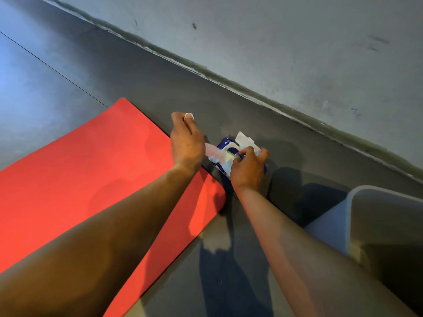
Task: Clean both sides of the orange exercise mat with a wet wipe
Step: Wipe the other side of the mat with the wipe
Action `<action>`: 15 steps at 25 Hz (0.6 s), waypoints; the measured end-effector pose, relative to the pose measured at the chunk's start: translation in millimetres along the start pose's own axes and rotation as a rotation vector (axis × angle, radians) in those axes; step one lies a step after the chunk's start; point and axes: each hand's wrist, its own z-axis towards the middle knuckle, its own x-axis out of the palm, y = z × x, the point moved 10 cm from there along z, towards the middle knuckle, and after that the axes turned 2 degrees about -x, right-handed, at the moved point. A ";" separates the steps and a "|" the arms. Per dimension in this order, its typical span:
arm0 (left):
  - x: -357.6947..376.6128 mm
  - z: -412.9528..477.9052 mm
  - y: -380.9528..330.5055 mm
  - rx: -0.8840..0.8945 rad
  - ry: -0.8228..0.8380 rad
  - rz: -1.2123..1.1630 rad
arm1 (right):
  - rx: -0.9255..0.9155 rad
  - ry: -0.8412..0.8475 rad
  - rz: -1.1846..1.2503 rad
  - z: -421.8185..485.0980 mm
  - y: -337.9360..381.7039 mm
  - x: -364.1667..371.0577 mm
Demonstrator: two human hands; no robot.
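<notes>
mostly hidden, wipe (211, 150) pinched in left grip (186, 145); right grip (248, 170) clamps half-covered pack (225, 144); mat (91, 168) cut off.

Both arms are bare and extended forward. My left forearm (103, 225) enters from 7 o'clock and runs toward 1 o'clock, with the wrist straight. My left hand (186, 143) is raised, its back toward the camera and its fingers curled. Thumb and fingertips pinch a thin white wet wipe (210, 150) at the 12 o'clock end of the hand. My right forearm (297, 243) enters from 5 o'clock and runs toward 11 o'clock. My right hand (248, 168) lies at 4 o'clock of the left hand, near but apart. It is palm down, fingers curled onto a blue-and-white plastic wipe pack (225, 145), gripping it.
</notes>
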 end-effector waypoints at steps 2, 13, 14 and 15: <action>-9.7 4.2 2.6 -0.007 0.007 0.125 | 0.003 -0.003 -0.023 -1.9 1.4 -2.4; -0.4 -5.7 33.5 -0.071 0.246 0.314 | -0.183 0.127 -0.536 -9.1 5.3 21.4; 3.5 -6.5 35.2 -0.068 0.272 0.333 | -0.201 0.154 -0.586 -9.9 5.0 25.0; 7.2 -7.3 36.1 -0.059 0.296 0.350 | -0.215 0.178 -0.624 -9.8 6.1 27.8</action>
